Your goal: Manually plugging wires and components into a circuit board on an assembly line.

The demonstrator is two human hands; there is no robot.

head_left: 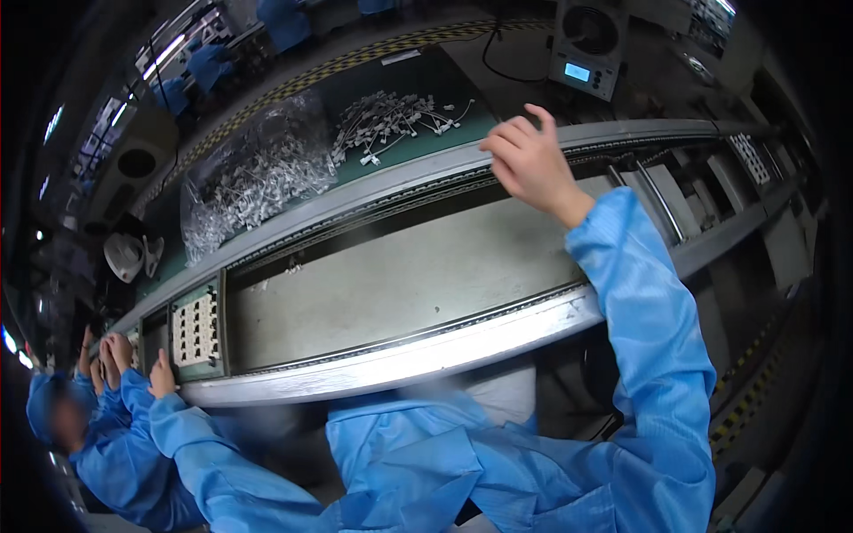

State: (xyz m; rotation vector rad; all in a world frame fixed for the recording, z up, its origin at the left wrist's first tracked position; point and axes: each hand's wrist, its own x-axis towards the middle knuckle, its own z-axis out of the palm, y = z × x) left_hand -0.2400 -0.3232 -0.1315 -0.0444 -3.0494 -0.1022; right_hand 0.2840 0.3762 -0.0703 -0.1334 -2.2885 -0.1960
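Note:
My left hand (162, 377) is at the near left corner of a green-framed tray (222, 352) on the conveyor. One of its fingers is stretched out along the tray's edge, and the others are mostly hidden. Rows of small dark parts sit on a cream board (194, 330) inside that tray. My right hand (533, 164) is raised over the conveyor's far rail, fingers apart and loosely bent, with nothing visible in them. Nearest to it on the green bench lies a heap of white-plugged cable leads (391, 120).
A clear plastic bag (258, 182) of similar leads lies beyond the far rail (391, 178). The near metal rail (426, 355) runs before me. A fan unit (586, 53) stands far right. At left, a co-worker in blue (124, 471) has hands near the conveyor. Another board (749, 158) lies far right.

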